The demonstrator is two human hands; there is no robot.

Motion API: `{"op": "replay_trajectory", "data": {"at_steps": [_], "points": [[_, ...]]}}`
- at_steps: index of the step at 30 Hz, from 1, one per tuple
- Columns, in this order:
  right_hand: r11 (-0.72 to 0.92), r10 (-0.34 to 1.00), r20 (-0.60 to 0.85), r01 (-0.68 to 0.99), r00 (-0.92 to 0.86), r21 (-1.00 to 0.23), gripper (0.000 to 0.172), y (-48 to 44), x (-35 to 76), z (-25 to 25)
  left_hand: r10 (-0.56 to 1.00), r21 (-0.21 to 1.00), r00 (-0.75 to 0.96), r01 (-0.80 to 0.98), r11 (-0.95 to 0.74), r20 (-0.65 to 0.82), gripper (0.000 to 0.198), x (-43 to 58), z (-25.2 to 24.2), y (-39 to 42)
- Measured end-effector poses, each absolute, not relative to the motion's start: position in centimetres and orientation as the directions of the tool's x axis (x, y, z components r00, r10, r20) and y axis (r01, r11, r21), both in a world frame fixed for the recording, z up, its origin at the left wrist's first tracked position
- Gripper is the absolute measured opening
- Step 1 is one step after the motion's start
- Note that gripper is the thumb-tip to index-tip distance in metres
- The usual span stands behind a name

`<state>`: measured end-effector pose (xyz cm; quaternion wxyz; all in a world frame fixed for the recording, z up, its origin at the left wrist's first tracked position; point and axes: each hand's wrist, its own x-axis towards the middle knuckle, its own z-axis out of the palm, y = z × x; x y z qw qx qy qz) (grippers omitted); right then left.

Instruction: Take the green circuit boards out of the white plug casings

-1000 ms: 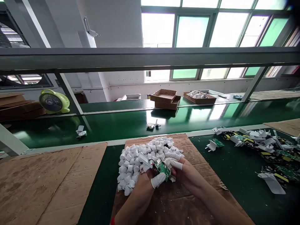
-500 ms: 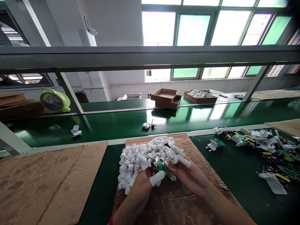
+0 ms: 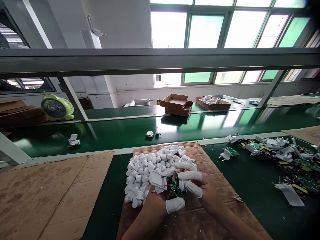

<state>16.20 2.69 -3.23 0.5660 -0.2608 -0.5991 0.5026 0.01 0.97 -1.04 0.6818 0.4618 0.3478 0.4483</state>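
Observation:
Both my hands meet over a cardboard sheet (image 3: 200,220) at the bench's near edge. My left hand (image 3: 160,203), with white finger cots, grips a small green circuit board (image 3: 178,188) with a white plastic plug part (image 3: 157,180) attached. My right hand (image 3: 200,186), also in finger cots, pinches the board's right side, its fingers curled around it. A heap of small white plastic caps (image 3: 152,170) lies just beyond and to the left of my hands.
A green conveyor belt (image 3: 120,133) runs across behind the bench, carrying two assembled pieces (image 3: 73,140) (image 3: 151,133). Several circuit boards and white plug shells (image 3: 280,153) are piled at the right. Cardboard (image 3: 50,190) covers the left. Trays (image 3: 177,105) and a fan (image 3: 57,108) stand farther back.
My hands have drawn nearer to me with the board, turning it more upright, and my right fingers have closed over it. The pieces on the belt have drifted left.

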Motion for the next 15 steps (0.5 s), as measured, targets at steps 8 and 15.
{"op": "replay_trajectory", "data": {"at_steps": [8, 15], "points": [[0.106, 0.907, 0.274, -0.455, -0.319, -0.884, 0.030, 2.1, 15.2, -3.1, 0.905, 0.919, 0.422, -0.373, 0.124, 0.049, 0.086, 0.0, 0.2, 0.4], [-0.194, 0.848, 0.119, -0.512, -0.517, -0.837, 0.071, 0.7, 14.8, -2.9, 0.889, 0.931, 0.457, -0.312, 0.192, -0.030, 0.087, -0.6, 0.4, 0.0]]}}
